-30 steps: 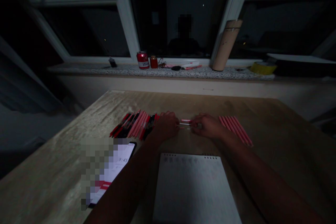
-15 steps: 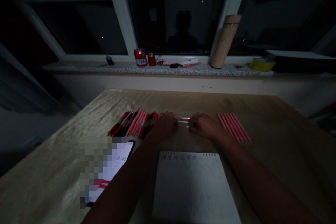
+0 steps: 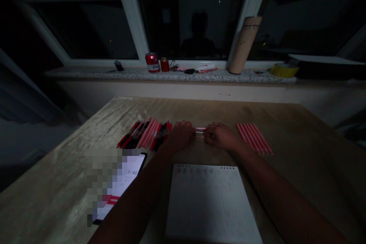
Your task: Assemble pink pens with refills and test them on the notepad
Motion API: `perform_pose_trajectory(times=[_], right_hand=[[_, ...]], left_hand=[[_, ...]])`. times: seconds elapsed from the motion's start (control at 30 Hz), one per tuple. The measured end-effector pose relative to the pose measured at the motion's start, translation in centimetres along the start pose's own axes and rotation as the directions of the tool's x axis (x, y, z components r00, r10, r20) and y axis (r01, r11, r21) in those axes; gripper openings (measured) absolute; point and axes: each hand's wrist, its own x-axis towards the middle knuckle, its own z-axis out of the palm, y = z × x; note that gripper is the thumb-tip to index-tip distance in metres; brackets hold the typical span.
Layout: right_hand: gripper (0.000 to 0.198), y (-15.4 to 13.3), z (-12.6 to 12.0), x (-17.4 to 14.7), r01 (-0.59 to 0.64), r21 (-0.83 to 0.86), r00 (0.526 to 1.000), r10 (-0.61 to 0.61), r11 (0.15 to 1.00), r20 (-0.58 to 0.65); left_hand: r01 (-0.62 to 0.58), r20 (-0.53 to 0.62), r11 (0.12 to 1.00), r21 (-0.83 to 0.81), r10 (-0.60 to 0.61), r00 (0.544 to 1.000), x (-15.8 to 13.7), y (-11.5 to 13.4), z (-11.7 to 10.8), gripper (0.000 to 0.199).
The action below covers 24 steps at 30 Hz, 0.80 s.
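Near the middle of the table, my left hand [image 3: 183, 136] and my right hand [image 3: 219, 136] face each other with fingers closed. A thin white rod [image 3: 200, 132], which looks like a pen refill, spans the small gap between them, its ends in my fingertips. Just behind it lies a short pink tube [image 3: 200, 129], partly hidden by the hands. Left of my left hand is a row of pink, red and black pens [image 3: 147, 133]. To the right of my right hand, several pink pens [image 3: 254, 138] lie side by side. Dim light hides the fingertip details.
A spiral notepad [image 3: 210, 202] lies between my forearms. The phone [image 3: 126, 187], showing a timer, is beside my left forearm. On the windowsill stand a red can [image 3: 152, 63], a small red jar [image 3: 165, 64], a tall cylinder [image 3: 246, 45] and yellow tape [image 3: 284, 70].
My hands have drawn slightly closer together, leaving less of the white rod showing. The phone's timer has advanced. The pens on both sides stay put.
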Motion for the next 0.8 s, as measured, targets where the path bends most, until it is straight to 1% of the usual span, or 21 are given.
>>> perform_pose_trajectory(times=[0.2,0.4,0.5,0.57,0.63,0.67,0.73,0.8], right_hand=[[0.010,-0.4,-0.4,0.0,0.019,-0.008,0.999,-0.019,1.000,-0.027],[0.010,-0.6,-0.4,0.0,0.046,0.007,0.997,-0.045,0.999,-0.061],[0.012,-0.6,-0.3,-0.1,0.055,0.019,0.993,-0.053,0.998,-0.110],[0.013,-0.6,-0.4,-0.1,0.057,0.044,0.988,-0.050,0.997,-0.143],[0.014,-0.6,-0.6,-0.2,0.056,0.072,0.983,-0.043,0.996,-0.178],[0.015,-0.7,-0.7,-0.2,0.056,0.083,0.981,-0.039,0.995,-0.191],[0.016,-0.9,-0.9,-0.2,0.054,0.100,0.974,-0.030,0.994,-0.224],[0.018,-1.1,-1.2,-0.2,0.061,0.111,0.966,-0.030,0.992,-0.258]], left_hand=[[-0.012,-0.004,1.000,-0.025,0.012,1.000,-0.1,0.1,-0.2,0.020],[-0.043,-0.031,0.995,-0.095,0.040,0.999,0.2,0.1,0.0,0.021],[-0.054,-0.049,0.982,-0.183,0.045,0.998,0.3,0.0,0.2,0.023],[-0.052,-0.089,0.953,-0.297,0.026,0.996,0.3,-0.1,0.3,0.023],[-0.021,-0.129,0.883,-0.468,-0.045,0.991,0.3,-0.1,0.3,0.022],[0.006,-0.130,0.829,-0.560,-0.095,0.987,0.3,-0.2,0.4,0.022],[0.075,-0.083,0.687,-0.723,-0.194,0.978,0.3,-0.2,0.4,0.024],[0.135,-0.011,0.535,-0.834,-0.260,0.966,0.3,-0.2,0.5,0.030]])
